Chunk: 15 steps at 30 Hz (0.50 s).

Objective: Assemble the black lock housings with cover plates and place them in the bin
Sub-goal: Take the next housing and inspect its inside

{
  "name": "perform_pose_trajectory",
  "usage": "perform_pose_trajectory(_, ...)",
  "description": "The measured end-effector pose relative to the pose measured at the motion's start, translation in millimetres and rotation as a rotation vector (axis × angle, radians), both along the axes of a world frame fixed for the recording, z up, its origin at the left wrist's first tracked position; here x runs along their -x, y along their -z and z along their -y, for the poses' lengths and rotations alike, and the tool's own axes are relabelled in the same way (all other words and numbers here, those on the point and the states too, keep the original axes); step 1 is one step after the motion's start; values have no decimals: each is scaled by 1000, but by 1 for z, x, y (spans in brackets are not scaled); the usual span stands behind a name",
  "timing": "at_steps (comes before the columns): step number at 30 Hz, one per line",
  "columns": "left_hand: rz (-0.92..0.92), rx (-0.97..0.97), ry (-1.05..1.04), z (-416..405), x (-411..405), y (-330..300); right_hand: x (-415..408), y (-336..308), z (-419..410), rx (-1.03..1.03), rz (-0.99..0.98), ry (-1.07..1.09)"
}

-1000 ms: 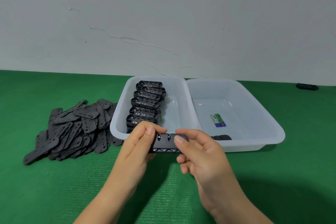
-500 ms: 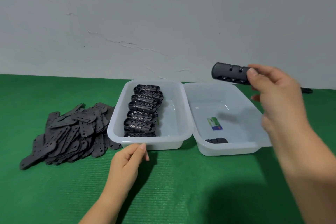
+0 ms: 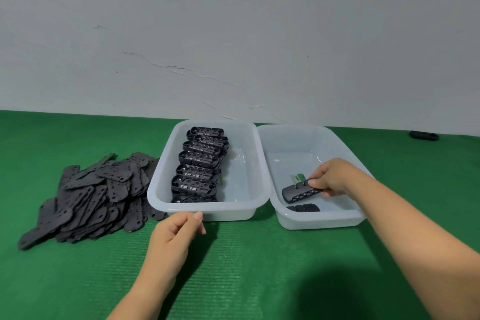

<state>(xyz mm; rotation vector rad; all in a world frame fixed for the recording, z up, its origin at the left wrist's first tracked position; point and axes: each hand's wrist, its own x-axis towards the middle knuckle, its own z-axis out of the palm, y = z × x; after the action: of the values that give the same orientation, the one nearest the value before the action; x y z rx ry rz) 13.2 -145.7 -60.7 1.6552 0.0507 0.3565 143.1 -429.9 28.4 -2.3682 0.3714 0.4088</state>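
Now right hand [image 3: 331,175] lowers nothing loose: fingers pinch assembled lock [image 3: 301,192] inside right bin [image 3: 322,221].
Left hand [image 3: 176,231], loosely curled, holds nothing.

Desk [image 3: 233,280] in front of me is covered with a green ribbed mat and runs back to a pale, cracked wall. Lying directly on it, from my left: a loose heap of flat black cover plates [image 3: 88,197], overlapping at many angles; just beside the heap, a translucent white bin [image 3: 207,212]; against that bin's right wall, a second translucent white bin [image 3: 319,221]. Their rims touch along the adjoining sides. Far right, close to the wall and well apart from the bins, a small dark object [image 3: 424,135], too small to identify.
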Motion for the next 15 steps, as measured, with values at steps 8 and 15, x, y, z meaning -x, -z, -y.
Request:
perform_pose_trajectory(8, -8, 13, 11, 0, 0, 2, -1, -3, -29, 653, 4, -222)
perform_pose_trajectory(15, -8, 43, 10, -1, -2, 2, 35, -23, -131, 351, 587, -452)
